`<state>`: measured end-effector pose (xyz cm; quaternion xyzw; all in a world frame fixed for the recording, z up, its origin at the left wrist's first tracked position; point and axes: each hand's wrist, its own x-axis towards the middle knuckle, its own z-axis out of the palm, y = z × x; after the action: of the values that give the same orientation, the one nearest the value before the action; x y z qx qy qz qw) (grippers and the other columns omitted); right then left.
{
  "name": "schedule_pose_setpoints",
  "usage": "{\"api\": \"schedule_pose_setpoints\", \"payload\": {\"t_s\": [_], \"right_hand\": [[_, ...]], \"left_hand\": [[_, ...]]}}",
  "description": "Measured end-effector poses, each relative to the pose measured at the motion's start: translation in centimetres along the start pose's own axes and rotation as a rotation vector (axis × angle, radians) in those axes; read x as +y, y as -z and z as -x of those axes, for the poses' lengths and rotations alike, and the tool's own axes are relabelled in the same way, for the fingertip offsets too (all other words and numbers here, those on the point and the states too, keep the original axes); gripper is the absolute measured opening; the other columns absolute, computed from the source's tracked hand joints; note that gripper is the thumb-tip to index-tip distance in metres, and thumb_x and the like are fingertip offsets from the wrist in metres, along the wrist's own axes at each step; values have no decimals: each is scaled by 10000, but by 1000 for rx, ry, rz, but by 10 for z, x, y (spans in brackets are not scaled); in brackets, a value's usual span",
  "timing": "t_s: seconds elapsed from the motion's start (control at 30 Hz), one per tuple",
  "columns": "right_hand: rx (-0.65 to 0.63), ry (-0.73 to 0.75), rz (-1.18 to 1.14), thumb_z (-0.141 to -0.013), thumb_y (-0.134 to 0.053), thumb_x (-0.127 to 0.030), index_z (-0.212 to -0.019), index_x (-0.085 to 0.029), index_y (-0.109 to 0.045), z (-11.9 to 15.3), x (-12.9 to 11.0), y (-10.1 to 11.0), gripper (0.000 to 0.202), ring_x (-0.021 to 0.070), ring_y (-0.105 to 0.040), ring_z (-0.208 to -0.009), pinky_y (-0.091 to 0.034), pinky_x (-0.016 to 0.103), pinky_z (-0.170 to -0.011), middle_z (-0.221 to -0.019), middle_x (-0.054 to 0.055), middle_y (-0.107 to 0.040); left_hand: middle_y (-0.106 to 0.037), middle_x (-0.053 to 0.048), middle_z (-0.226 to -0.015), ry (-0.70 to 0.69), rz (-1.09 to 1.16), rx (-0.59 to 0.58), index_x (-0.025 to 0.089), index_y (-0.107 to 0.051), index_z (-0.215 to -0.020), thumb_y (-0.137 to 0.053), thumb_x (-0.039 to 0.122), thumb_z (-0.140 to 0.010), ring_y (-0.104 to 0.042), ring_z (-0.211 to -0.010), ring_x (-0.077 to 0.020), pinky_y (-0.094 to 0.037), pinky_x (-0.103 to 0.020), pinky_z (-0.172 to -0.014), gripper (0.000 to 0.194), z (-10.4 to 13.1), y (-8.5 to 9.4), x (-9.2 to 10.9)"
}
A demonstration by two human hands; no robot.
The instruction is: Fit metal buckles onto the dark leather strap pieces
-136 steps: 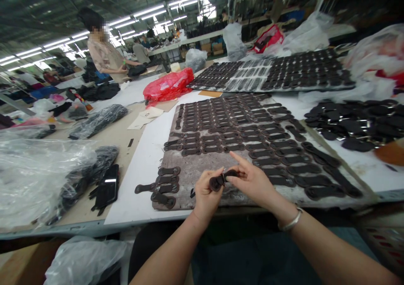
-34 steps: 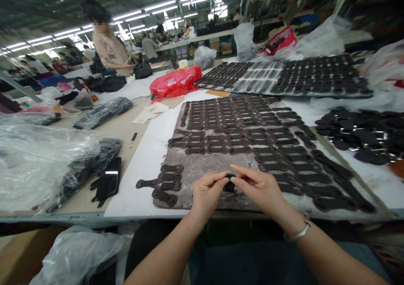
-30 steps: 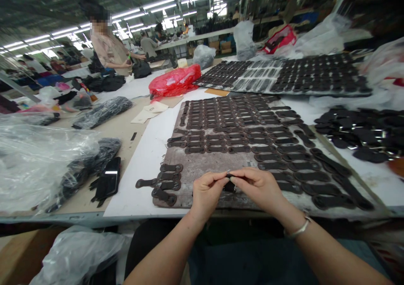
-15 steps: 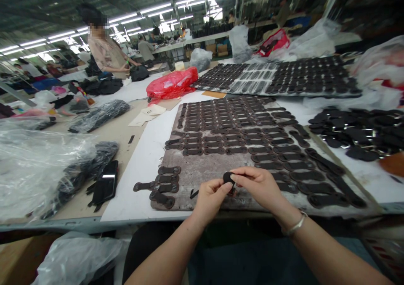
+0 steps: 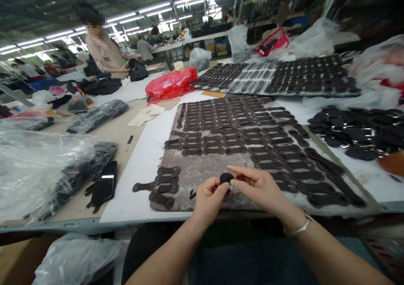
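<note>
A small dark leather-like tab with a rounded end is held up in front of me, over the near edge of the board. My left hand pinches it from the left between thumb and bent fingers. From the other side, the thumb of my right hand presses on it, with the index finger stretched above. Fingers cover the tab's lower part. Many dark dog-bone-shaped strips lie in rows on the grey-brown board. A small black bent piece rests just left of my left hand.
Dark tabs with metal rings are heaped at right. Another loaded board stands behind, beside a red plastic bag. A phone and clear plastic wrap lie at left. A person stands across the table.
Both hands have shifted slightly left with the tab. The right index finger has lifted off the tab's top, and the tab's rounded face has turned.
</note>
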<state>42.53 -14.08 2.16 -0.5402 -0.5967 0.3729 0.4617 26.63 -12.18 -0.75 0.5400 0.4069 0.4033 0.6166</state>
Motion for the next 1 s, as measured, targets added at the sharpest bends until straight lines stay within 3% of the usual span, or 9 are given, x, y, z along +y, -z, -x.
{"api": "schedule_pose_setpoints", "payload": {"t_s": [0.17, 0.33, 0.57, 0.7, 0.83, 1.0], "right_hand": [[-20, 72, 133, -787, -607, -275, -1071, -188, -671, -1, -2, 3, 304, 175, -621, -748, -510, 254, -619, -871, 57, -668], [14, 174, 216, -821, -593, -233, -772, -209, -718, -5, -2, -1, 137, 160, -621, -718, -478, 256, -665, -754, 22, -679], [-85, 122, 154, -866, -543, -256, -776, -195, -717, -6, -2, 8, 205, 151, -616, -700, -470, 244, -653, -736, 22, -642], [-172, 169, 132, -887, -518, -243, -841, -195, -715, -6, -3, 14, 209, 156, -615, -761, -465, 252, -706, -791, 28, -659], [-174, 224, 158, -881, -525, -210, -804, -183, -709, -6, -8, 12, 201, 149, -599, -733, -450, 247, -683, -750, 23, -658], [-86, 207, 219, -881, -519, -234, -740, -179, -698, -5, -3, 3, 234, 149, -583, -684, -437, 259, -653, -683, 22, -635]], "left_hand": [[-555, -5, -609, -55, -93, -1, 154, -614, -637, -597, 351, -792, -475, -606, -124, -368, -231, -608, 251, 1, -1, 1], [-511, 16, -561, -72, -187, 2, 157, -608, -594, -624, 323, -773, -444, -571, -109, -347, -221, -573, 245, 0, -4, 2], [-685, -100, -761, 137, 269, -234, 121, -715, -867, -525, 447, -836, -626, -723, -205, -463, -316, -716, 379, -2, -3, 0], [-697, -119, -756, 203, 377, -272, 113, -724, -848, -590, 418, -804, -645, -699, -211, -477, -334, -727, 337, -2, -1, 0], [-690, -104, -707, 162, 348, -260, 108, -725, -831, -582, 374, -821, -630, -650, -189, -479, -323, -701, 302, -1, -1, -1], [-658, -50, -630, -13, 67, -95, 115, -726, -766, -533, 340, -860, -573, -618, -140, -441, -253, -641, 310, 0, -3, -1]]}}
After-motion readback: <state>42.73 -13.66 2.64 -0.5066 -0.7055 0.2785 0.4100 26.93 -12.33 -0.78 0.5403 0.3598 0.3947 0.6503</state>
